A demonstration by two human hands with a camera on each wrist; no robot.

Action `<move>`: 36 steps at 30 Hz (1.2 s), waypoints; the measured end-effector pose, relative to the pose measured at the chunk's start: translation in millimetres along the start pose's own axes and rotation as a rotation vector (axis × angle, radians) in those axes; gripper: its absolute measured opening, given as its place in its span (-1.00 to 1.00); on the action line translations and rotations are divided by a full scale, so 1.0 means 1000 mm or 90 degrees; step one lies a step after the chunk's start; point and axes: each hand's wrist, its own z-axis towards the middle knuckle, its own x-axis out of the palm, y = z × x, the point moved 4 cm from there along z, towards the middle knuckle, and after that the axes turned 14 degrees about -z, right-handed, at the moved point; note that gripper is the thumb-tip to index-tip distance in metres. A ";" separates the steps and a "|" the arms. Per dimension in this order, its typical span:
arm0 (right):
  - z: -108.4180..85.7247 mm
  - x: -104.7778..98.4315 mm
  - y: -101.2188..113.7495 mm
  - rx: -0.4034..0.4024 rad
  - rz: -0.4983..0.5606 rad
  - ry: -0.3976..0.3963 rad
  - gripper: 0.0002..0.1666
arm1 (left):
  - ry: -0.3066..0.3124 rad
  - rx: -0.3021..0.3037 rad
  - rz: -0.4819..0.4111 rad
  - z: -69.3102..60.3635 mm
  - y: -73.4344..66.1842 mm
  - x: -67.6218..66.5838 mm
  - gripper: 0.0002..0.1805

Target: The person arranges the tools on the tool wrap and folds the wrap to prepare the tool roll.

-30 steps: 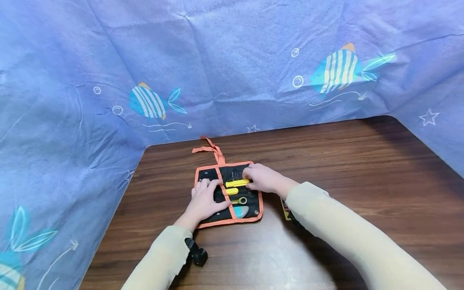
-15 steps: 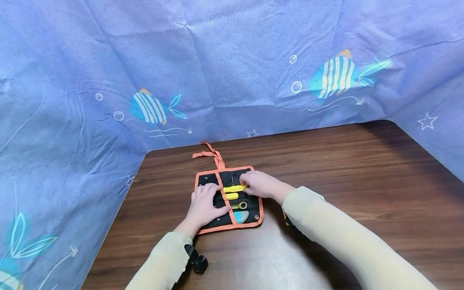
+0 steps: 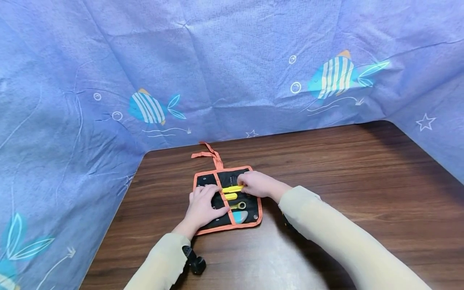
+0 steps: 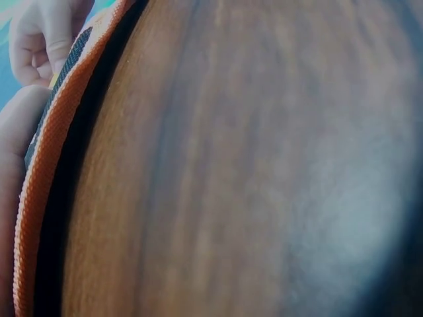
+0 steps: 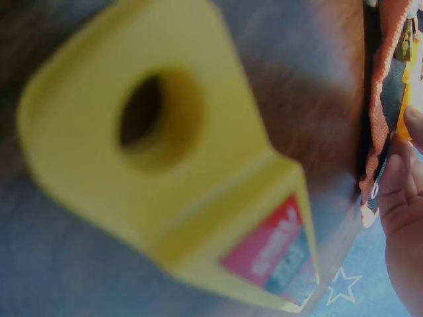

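Note:
A black tool pouch (image 3: 253, 203) with orange edging lies unfolded on the table. My right hand (image 3: 259, 184) pinches the end of the upper yellow tool (image 3: 231, 189), whose other end sits at the orange band. Spread across the pouch's left part, my left hand (image 3: 203, 204) rests with its thumb by the band. Below the pinched tool, a second yellow handle (image 3: 230, 196), a ratchet ring wrench (image 3: 239, 205) and a teal-and-grey tool (image 3: 240, 217) stick out of the pockets. The right wrist view shows my right fingers (image 5: 396, 191) at the yellow tool.
Orange ties (image 3: 216, 158) trail behind the pouch. A yellow holder with a round hole (image 5: 218, 132) looms close in the right wrist view; my right sleeve mostly hides it from above. A blue fish-print cloth (image 3: 232, 72) hangs behind the wooden table (image 3: 326, 161).
My right hand has moved slightly left with the yellow tool, which reaches further toward the band. My left hand stays on the pouch. The head view has tilted a little.

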 end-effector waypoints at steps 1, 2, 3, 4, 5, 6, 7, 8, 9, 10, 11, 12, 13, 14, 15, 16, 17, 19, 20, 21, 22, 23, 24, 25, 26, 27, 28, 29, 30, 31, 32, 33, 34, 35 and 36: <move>0.000 0.000 0.000 -0.001 0.001 -0.001 -0.94 | 0.001 0.003 0.001 0.000 0.000 0.000 -0.33; 0.001 0.000 -0.001 -0.002 0.001 -0.002 -0.94 | 0.002 0.005 0.001 0.000 0.000 -0.001 -0.33; 0.001 0.000 0.000 -0.004 0.002 -0.005 -0.94 | 0.000 0.009 0.002 0.000 0.000 -0.002 -0.34; 0.001 0.000 0.000 -0.005 0.000 -0.007 -0.94 | -0.001 0.011 0.003 0.000 0.000 -0.002 -0.34; 0.002 0.000 0.000 -0.006 0.000 -0.007 -0.93 | -0.002 0.012 0.003 0.000 0.000 -0.003 -0.35; 0.002 0.000 0.000 -0.005 -0.003 -0.005 -0.93 | -0.004 0.013 0.002 0.000 0.000 -0.003 -0.35; 0.002 0.000 0.000 -0.005 -0.009 -0.003 -0.93 | -0.005 0.012 -0.001 0.000 -0.001 -0.003 -0.35; 0.002 -0.001 0.000 -0.006 -0.016 -0.002 -0.93 | -0.008 0.013 -0.001 0.000 -0.001 -0.003 -0.36; 0.002 -0.001 0.001 -0.006 -0.028 -0.001 -0.93 | -0.012 0.012 -0.001 0.000 -0.001 -0.003 -0.36; 0.001 -0.001 0.001 -0.006 -0.040 0.000 -0.93 | -0.016 0.010 -0.001 0.000 -0.002 -0.003 -0.37; 0.001 -0.001 0.001 -0.008 -0.051 -0.001 -0.92 | -0.022 0.008 0.000 0.000 -0.002 -0.003 -0.38; 0.000 -0.001 0.002 -0.010 -0.062 -0.006 -0.92 | -0.028 0.006 0.002 0.001 -0.002 -0.002 -0.39; -0.001 -0.001 0.002 -0.011 -0.070 -0.013 -0.92 | -0.033 0.005 0.006 0.001 -0.002 -0.002 -0.41; -0.002 -0.001 0.003 -0.011 -0.077 -0.018 -0.91 | -0.038 0.005 0.009 0.001 -0.002 -0.001 -0.42; -0.003 -0.001 0.003 -0.010 -0.084 -0.024 -0.91 | -0.041 0.005 0.012 0.001 -0.002 -0.001 -0.43; -0.004 -0.001 0.003 -0.010 -0.088 -0.028 -0.92 | -0.042 0.006 0.013 0.002 -0.002 0.000 -0.44; -0.004 -0.001 0.003 -0.010 -0.092 -0.031 -0.92 | -0.039 0.006 0.016 0.002 -0.001 0.001 -0.44; -0.006 -0.001 0.003 -0.010 -0.099 -0.031 -0.92 | -0.032 0.009 0.016 0.003 -0.001 0.002 -0.43; -0.006 -0.001 0.003 -0.011 -0.104 -0.029 -0.91 | -0.027 0.012 0.014 0.003 -0.001 0.003 -0.42; -0.007 -0.001 0.003 -0.012 -0.106 -0.026 -0.90 | -0.022 0.014 0.014 0.003 -0.001 0.004 -0.41; -0.007 -0.002 0.003 -0.011 -0.106 -0.022 -0.89 | -0.018 0.016 0.011 0.004 -0.002 0.004 -0.40; -0.008 -0.002 0.002 -0.014 -0.106 -0.020 -0.88 | -0.015 0.018 0.011 0.004 -0.002 0.004 -0.39; -0.008 -0.003 0.002 -0.017 -0.103 -0.017 -0.88 | -0.013 0.022 0.008 0.004 -0.002 0.005 -0.38; -0.008 -0.003 0.002 -0.019 -0.100 -0.014 -0.86 | -0.012 0.025 0.004 0.004 -0.002 0.004 -0.37; -0.008 -0.004 0.001 -0.022 -0.096 -0.011 -0.85 | -0.012 0.030 0.001 0.005 -0.003 0.004 -0.37; -0.007 -0.004 0.001 -0.023 -0.092 -0.007 -0.84 | -0.012 0.034 -0.003 0.005 -0.003 0.004 -0.37; -0.007 -0.005 0.001 -0.026 -0.086 -0.005 -0.84 | -0.013 0.039 -0.007 0.005 -0.003 0.004 -0.38; -0.006 -0.005 0.000 -0.028 -0.080 -0.003 -0.84 | -0.013 0.045 -0.011 0.005 -0.003 0.003 -0.38; -0.006 -0.005 0.000 -0.027 -0.074 0.001 -0.83 | -0.013 0.051 -0.014 0.006 -0.004 0.003 -0.39; -0.005 -0.005 0.000 -0.026 -0.069 0.004 -0.83 | -0.014 0.056 -0.015 0.005 -0.003 0.003 -0.39; -0.004 -0.005 0.000 -0.027 -0.067 0.006 -0.83 | -0.016 0.058 -0.014 0.005 -0.003 0.002 -0.40; -0.002 -0.005 0.001 -0.028 -0.060 0.007 -0.83 | -0.021 0.059 -0.014 0.004 -0.002 0.001 -0.40; -0.001 -0.004 0.002 -0.029 -0.054 0.009 -0.83 | -0.026 0.061 -0.013 0.003 -0.001 0.001 -0.41; 0.001 -0.004 0.003 -0.029 -0.050 0.012 -0.83 | -0.031 0.060 -0.011 0.001 0.000 0.000 -0.41; 0.003 -0.004 0.005 -0.032 -0.048 0.015 -0.82 | -0.032 0.061 -0.010 0.000 0.000 0.000 -0.41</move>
